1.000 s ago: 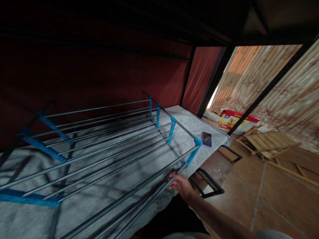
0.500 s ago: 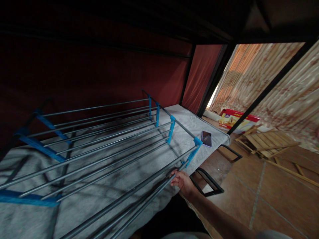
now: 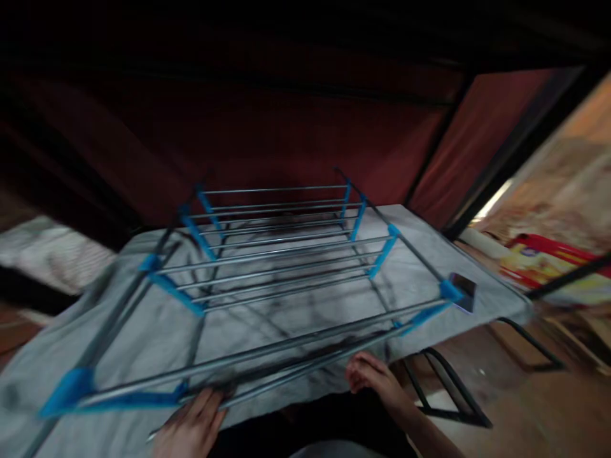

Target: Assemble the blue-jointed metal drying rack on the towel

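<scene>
One bed (image 3: 449, 254) in grey fabric carries your blue-and-grey drying rack (image 3: 279, 252), right in front of you. Your left hand (image 3: 189, 425) covers the nearest rod (image 3: 281, 380), can't tell how tight; your right hand's (image 3: 372, 376) grip is curled closed just beside it, phone (image 3: 463, 293) by the rack's right corner.

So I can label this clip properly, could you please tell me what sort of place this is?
Probably a home bedroom, judging by the grey, bed-like surface, the dark frame beside it and the drying rack on top.
</scene>
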Demonstrator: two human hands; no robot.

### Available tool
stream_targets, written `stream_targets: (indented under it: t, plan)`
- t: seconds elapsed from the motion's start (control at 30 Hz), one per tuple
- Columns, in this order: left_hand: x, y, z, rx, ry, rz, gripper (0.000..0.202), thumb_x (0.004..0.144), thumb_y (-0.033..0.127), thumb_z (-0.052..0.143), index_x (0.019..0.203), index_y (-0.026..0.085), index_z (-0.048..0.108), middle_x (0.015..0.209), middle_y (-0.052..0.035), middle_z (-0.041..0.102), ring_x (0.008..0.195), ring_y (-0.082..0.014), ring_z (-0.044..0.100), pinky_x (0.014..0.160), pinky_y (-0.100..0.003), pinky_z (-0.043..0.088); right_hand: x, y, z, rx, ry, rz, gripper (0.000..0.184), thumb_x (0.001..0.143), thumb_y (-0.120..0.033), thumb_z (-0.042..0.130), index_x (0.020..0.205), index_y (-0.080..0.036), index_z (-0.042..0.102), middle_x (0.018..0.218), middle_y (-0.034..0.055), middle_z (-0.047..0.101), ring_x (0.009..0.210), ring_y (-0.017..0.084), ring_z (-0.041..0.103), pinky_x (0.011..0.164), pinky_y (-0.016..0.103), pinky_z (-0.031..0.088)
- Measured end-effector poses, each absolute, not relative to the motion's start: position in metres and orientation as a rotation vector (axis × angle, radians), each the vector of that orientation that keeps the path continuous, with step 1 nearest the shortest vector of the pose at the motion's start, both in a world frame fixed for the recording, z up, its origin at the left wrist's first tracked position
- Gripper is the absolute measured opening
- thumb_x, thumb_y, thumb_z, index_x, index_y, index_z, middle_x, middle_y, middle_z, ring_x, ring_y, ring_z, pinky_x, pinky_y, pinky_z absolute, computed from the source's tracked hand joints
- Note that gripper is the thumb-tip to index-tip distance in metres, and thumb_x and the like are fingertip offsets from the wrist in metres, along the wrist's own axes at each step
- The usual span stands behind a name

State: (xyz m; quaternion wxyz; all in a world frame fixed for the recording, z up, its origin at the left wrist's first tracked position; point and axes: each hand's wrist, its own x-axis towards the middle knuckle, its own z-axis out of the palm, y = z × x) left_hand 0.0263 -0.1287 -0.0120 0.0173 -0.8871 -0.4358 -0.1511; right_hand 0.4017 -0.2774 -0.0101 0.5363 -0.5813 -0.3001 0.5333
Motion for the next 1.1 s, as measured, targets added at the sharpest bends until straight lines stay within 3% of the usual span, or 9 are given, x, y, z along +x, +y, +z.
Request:
stream_targets:
  t: [0.07,0.17,0.3,0.5,0.67,0.73,0.83,0.93,1.1]
  plan:
    - [0.033,-0.135,0.001,-2.776,-1.300,-0.386,0.031,0.091,0.028,0.045,0.091,0.025,0.076,0.095,-0.0059,0.078,0.075,-0.0231,0.073,0.067,-0.033,0.058,0.392,-0.283,-0.005,-1.494,-1.056,1.127,0.035,0.093,-0.054,0.056,0.088,-0.021,0.070,0.080,0.0034,0.070,0.076,0.018,0.068,0.071,0.029,0.055]
    - [0.044,-0.139,0.017,-2.762,-1.349,-0.291,0.029,0.096,0.023,0.043,0.089,0.021,0.071,0.087,-0.0057,0.074,0.076,-0.0222,0.071,0.070,-0.033,0.055,0.385,-0.275,0.001,-1.507,-1.562,0.721,0.025,0.099,-0.040,0.051,0.111,-0.027,0.069,0.106,0.0040,0.073,0.100,0.019,0.069,0.086,0.029,0.055]
    - [0.052,-0.143,0.023,-2.729,-1.446,-0.308,0.026,0.098,0.024,0.043,0.087,0.020,0.066,0.087,-0.0053,0.069,0.079,-0.0222,0.067,0.072,-0.034,0.051,0.376,-0.246,0.001,-1.448,-2.115,0.120,0.038,0.100,-0.033,0.050,0.137,-0.027,0.056,0.133,0.0056,0.065,0.120,0.023,0.063,0.102,0.038,0.049]
    - [0.052,-0.145,0.026,-2.740,-1.433,-0.409,0.021,0.098,0.022,0.046,0.091,0.020,0.065,0.091,-0.0057,0.067,0.082,-0.0212,0.063,0.076,-0.036,0.049,0.376,-0.223,-0.010,-1.503,-2.358,-0.161,0.035,0.103,-0.027,0.041,0.133,-0.024,0.059,0.114,0.0067,0.073,0.096,0.021,0.070,0.084,0.036,0.052]
    - [0.041,-0.159,0.023,-2.639,-1.285,-0.858,0.033,0.095,0.010,0.045,0.122,0.023,0.058,0.117,-0.0085,0.066,0.115,-0.0229,0.060,0.105,-0.044,0.041,0.382,-0.218,-0.012,-1.464,-2.355,-0.173,0.034,0.104,-0.028,0.039,0.128,-0.025,0.062,0.109,0.0066,0.074,0.091,0.021,0.071,0.079,0.034,0.051]
    - [0.031,-0.162,0.019,-2.429,-1.461,-1.207,0.029,0.093,0.012,0.047,0.117,0.023,0.058,0.116,-0.0084,0.065,0.115,-0.0233,0.058,0.104,-0.044,0.042,0.384,-0.216,-0.014,-1.434,-2.357,-0.187,0.034,0.104,-0.028,0.039,0.128,-0.024,0.062,0.109,0.0063,0.074,0.090,0.020,0.071,0.078,0.034,0.052]
    - [0.015,-0.150,0.019,-1.915,-1.972,-1.801,0.017,0.095,0.029,0.050,0.106,0.021,0.059,0.108,-0.0074,0.064,0.105,-0.0239,0.060,0.095,-0.040,0.047,0.387,-0.213,-0.018,-1.391,-2.363,-0.202,0.034,0.103,-0.027,0.039,0.129,-0.024,0.061,0.109,0.0058,0.075,0.091,0.020,0.071,0.077,0.033,0.052]
    - [0.007,-0.124,0.023,-1.649,-2.350,-2.176,0.032,0.094,0.048,0.046,0.097,0.021,0.064,0.097,-0.0059,0.068,0.096,-0.0243,0.063,0.090,-0.038,0.050,0.389,-0.211,-0.020,-1.355,-2.367,-0.226,0.033,0.103,-0.026,0.040,0.127,-0.023,0.062,0.107,0.0052,0.076,0.088,0.019,0.072,0.074,0.032,0.053]
    - [0.015,-0.092,0.020,-2.047,-2.418,-2.399,0.058,0.094,0.061,0.033,0.063,0.021,0.061,0.062,-0.0058,0.062,0.066,-0.0217,0.058,0.070,-0.035,0.049,0.391,-0.208,-0.017,-1.282,-2.377,-0.297,0.033,0.104,-0.029,0.038,0.126,-0.023,0.062,0.104,0.0048,0.077,0.083,0.018,0.073,0.068,0.030,0.055]
